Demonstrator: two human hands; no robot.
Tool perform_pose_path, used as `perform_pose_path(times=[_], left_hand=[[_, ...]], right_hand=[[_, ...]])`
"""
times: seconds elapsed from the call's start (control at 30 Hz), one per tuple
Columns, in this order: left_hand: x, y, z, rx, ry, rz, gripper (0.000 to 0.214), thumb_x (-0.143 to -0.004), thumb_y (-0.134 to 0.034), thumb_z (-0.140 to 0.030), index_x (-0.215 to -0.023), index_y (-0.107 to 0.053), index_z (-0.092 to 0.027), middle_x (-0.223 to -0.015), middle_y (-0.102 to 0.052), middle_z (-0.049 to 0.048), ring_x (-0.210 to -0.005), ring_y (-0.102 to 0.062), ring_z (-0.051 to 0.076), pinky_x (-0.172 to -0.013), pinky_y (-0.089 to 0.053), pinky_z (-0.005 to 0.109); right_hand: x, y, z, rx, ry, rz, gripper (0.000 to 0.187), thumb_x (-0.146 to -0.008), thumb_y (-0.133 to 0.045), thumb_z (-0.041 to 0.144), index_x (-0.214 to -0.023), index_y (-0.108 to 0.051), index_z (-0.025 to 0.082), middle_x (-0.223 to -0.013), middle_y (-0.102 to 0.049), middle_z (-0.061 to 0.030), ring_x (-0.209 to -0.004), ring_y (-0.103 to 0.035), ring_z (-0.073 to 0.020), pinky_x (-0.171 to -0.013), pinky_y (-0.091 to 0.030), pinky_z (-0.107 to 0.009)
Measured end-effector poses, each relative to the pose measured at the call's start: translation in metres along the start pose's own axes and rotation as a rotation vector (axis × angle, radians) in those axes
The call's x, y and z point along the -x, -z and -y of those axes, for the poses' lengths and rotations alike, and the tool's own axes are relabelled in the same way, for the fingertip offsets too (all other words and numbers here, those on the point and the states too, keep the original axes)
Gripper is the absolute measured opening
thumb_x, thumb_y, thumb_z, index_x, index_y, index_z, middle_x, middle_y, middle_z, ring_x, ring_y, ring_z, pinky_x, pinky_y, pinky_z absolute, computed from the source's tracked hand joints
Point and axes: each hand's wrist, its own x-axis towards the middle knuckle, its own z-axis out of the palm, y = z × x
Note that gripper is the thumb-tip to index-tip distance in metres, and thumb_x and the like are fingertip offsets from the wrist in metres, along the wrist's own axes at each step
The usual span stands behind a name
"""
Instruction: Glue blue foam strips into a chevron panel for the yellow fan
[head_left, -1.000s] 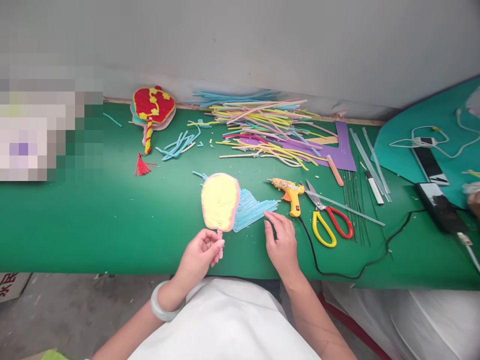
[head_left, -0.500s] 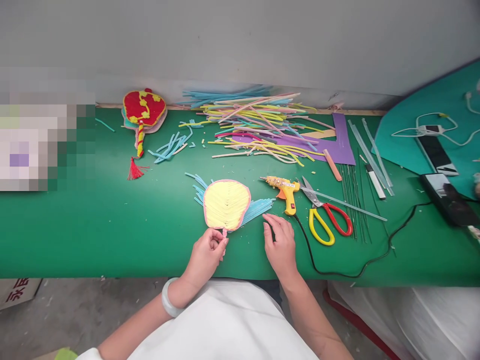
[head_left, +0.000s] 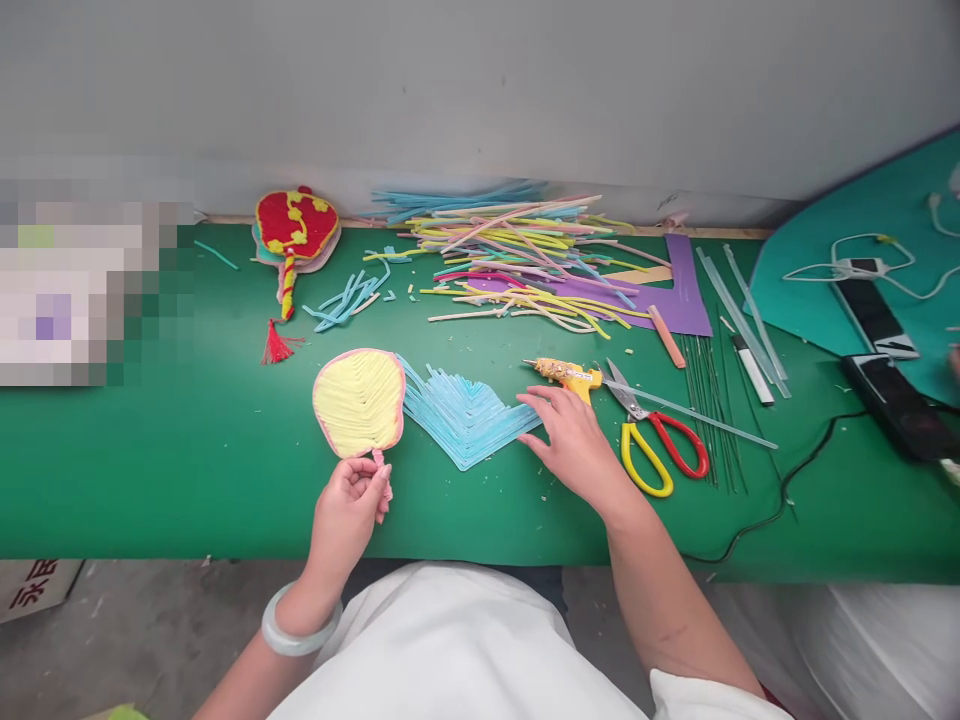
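Two bare hands work at the near edge of a table (head_left: 150, 460) covered in smooth green felt. The left hand (head_left: 349, 505), a pale glossy bangle (head_left: 292, 630) on its wrist, has its grip closed on the short pink stem of the yellow fan (head_left: 360, 402). This is a rounded paddle of ribbed yellow strips laid in a herringbone and edged in pink, and it lies flat on the felt just beyond the fingers.

Touching the fan's right edge lies the blue chevron panel (head_left: 465, 420), pale blue strips set side by side into a wide V with ragged ends. The right hand (head_left: 574, 440) rests palm down with its grip open and fingers spread. Its fingertips are at the panel's right tip, though contact cannot be told. It covers the handle of the glue gun (head_left: 562, 373), whose speckled yellow barrel pokes out to the left.

Just right of that hand lie steel scissors (head_left: 660, 450) with one yellow and one red loop, a black cord (head_left: 780, 490) curling past them. Thin dark green wires (head_left: 712, 400) and clear sticks (head_left: 739, 315) lie farther right.

Farther back are loose blue offcuts (head_left: 349, 297), a purple sheet (head_left: 686, 295) and a tangled heap of soft strips (head_left: 525, 250) in yellow, pink and blue. A red fan (head_left: 295, 228) with yellow trim, a braided stem and a red tassel lies by the wall.
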Motion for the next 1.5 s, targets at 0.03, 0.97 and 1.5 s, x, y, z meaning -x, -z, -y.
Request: perform_pose_path(times=[0.03,0.97,1.5], left_hand=[[0.0,0.003,0.001,0.004,0.008,-0.005,0.043,-0.072,-0.075,-0.05,-0.085,-0.048,-0.019,-0.058,-0.059,-0.0057,-0.046,-0.052,0.009,-0.04,-0.041,0.019],[-0.03,-0.048,-0.005,0.187,0.001,0.311,0.038,-0.075,-0.071,-0.048,-0.084,-0.046,-0.02,-0.058,-0.057,-0.0059,-0.049,-0.053,0.009,-0.045,-0.043,0.022],[0.01,-0.03,-0.004,0.024,0.094,0.383,0.036,-0.077,-0.067,-0.052,-0.08,-0.047,-0.022,-0.058,-0.057,-0.0053,-0.044,-0.051,0.01,-0.04,-0.041,0.021]], right_hand=[[0.001,0.001,0.002,-0.025,-0.021,0.007,0.045,-0.086,-0.065,0.025,-0.131,-0.057,0.023,-0.134,-0.059,-0.0117,-0.126,-0.051,-0.033,-0.103,-0.044,-0.053],[0.004,-0.029,0.071,-1.395,-0.98,-0.195,0.038,-0.065,-0.083,0.046,-0.076,-0.058,0.02,-0.066,-0.059,0.0023,-0.051,-0.05,-0.0096,-0.036,-0.03,-0.02],[-0.02,0.056,0.068,-0.786,-0.566,-0.544,0.035,-0.079,-0.072,0.053,-0.081,-0.062,0.019,-0.048,-0.059,0.0032,-0.043,-0.059,-0.0151,-0.041,-0.04,-0.025]])
